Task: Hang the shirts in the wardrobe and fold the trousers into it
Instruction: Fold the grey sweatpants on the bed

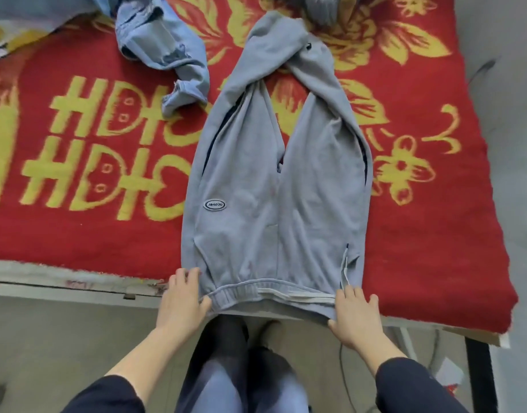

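A pair of grey sweatpants (274, 186) lies flat on a red blanket (86, 234) with yellow lettering and flowers, waistband at the near edge of the bed, the legs running away and crossing at the far end. An oval logo patch (214, 204) sits on the left side of the front. The left hand (183, 296) pinches the left corner of the waistband, thumb under the elastic; the right hand (356, 315) grips the right corner likewise. A crumpled pair of light blue jeans (164, 46) lies on the blanket, beyond and left of the sweatpants.
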Demonstrator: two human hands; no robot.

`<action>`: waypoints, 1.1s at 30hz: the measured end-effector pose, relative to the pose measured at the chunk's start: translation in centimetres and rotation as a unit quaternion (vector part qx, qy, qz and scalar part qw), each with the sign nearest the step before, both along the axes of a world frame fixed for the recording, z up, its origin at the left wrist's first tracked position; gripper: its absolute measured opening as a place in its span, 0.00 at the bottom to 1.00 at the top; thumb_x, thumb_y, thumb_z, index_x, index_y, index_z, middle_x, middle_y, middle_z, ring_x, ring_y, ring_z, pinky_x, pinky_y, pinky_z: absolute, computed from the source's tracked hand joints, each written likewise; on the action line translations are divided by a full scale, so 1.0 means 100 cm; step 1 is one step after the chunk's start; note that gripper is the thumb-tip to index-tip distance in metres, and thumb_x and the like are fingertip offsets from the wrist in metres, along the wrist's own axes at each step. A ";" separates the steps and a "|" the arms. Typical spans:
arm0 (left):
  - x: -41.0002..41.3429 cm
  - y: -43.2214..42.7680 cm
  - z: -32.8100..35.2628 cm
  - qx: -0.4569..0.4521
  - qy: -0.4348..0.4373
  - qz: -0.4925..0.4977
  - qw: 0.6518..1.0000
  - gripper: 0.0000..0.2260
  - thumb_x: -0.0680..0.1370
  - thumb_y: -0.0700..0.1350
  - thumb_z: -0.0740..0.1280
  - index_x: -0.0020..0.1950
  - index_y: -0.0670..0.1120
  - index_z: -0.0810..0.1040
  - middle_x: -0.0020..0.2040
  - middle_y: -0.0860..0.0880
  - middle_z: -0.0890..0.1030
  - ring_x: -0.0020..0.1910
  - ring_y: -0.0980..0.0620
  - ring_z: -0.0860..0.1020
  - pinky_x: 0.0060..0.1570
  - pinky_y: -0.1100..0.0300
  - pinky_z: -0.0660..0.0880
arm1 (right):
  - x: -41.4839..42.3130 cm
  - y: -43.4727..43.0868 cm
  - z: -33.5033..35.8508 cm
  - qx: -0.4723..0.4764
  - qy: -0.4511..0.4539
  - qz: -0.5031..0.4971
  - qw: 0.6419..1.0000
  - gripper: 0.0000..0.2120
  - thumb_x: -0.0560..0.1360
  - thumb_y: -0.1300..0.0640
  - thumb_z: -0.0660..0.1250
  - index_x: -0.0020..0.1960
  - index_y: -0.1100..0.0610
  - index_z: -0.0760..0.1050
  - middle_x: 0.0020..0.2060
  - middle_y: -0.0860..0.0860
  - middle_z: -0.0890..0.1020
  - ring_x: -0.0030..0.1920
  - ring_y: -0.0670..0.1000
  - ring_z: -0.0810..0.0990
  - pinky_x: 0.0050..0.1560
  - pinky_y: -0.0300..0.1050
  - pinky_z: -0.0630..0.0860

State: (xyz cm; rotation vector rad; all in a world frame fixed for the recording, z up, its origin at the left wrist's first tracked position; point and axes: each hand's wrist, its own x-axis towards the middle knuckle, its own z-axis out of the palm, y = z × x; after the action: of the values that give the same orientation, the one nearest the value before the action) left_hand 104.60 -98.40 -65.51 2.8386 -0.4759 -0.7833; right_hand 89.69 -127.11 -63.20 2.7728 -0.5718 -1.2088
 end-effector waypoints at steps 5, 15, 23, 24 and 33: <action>-0.015 -0.029 -0.038 0.064 -0.031 -0.217 0.974 0.34 0.54 0.51 0.77 0.57 0.49 0.68 0.50 0.46 0.72 0.44 0.43 0.73 0.33 0.52 0.72 | -0.010 0.000 -0.024 -0.012 -0.016 0.013 1.000 0.21 0.76 0.46 0.61 0.65 0.53 0.64 0.63 0.50 0.70 0.65 0.52 0.67 0.58 0.53 0.64; -0.025 -0.014 -0.044 0.118 0.008 -0.321 0.940 0.32 0.54 0.42 0.77 0.55 0.45 0.69 0.42 0.45 0.73 0.37 0.43 0.72 0.28 0.55 0.68 | -0.041 -0.003 -0.035 0.059 -0.029 -0.023 0.998 0.28 0.67 0.44 0.70 0.62 0.55 0.70 0.59 0.51 0.74 0.59 0.56 0.71 0.49 0.53 0.70; 0.033 -0.065 -0.012 0.043 0.249 -0.086 0.964 0.14 0.72 0.55 0.64 0.54 0.50 0.75 0.55 0.49 0.79 0.54 0.49 0.76 0.50 0.56 0.73 | 0.038 -0.019 -0.022 0.137 0.030 -0.113 0.984 0.13 0.75 0.45 0.62 0.47 0.55 0.70 0.49 0.54 0.77 0.51 0.56 0.78 0.44 0.46 0.71; 0.049 -0.072 -0.009 -0.005 0.207 -0.047 0.977 0.11 0.74 0.51 0.64 0.53 0.50 0.76 0.53 0.50 0.80 0.53 0.49 0.77 0.49 0.57 0.73 | 0.056 -0.025 -0.021 0.143 -0.010 -0.129 0.981 0.10 0.75 0.48 0.61 0.46 0.55 0.69 0.50 0.54 0.78 0.50 0.56 0.78 0.43 0.46 0.71; 0.204 -0.124 -0.018 -0.038 -0.014 -0.045 0.998 0.24 0.78 0.46 0.60 0.74 0.48 0.61 0.76 0.47 0.57 0.74 0.48 0.56 0.64 0.53 0.64 | 0.246 -0.050 -0.031 0.179 -0.181 -0.158 0.954 0.08 0.76 0.55 0.60 0.52 0.58 0.72 0.52 0.55 0.75 0.53 0.57 0.76 0.50 0.49 0.72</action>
State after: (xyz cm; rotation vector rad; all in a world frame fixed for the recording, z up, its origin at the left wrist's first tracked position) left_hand 125.03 -110.84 -67.30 2.7782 -0.6276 -0.7252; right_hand 114.28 -132.11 -66.25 3.3494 -0.9417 -0.9219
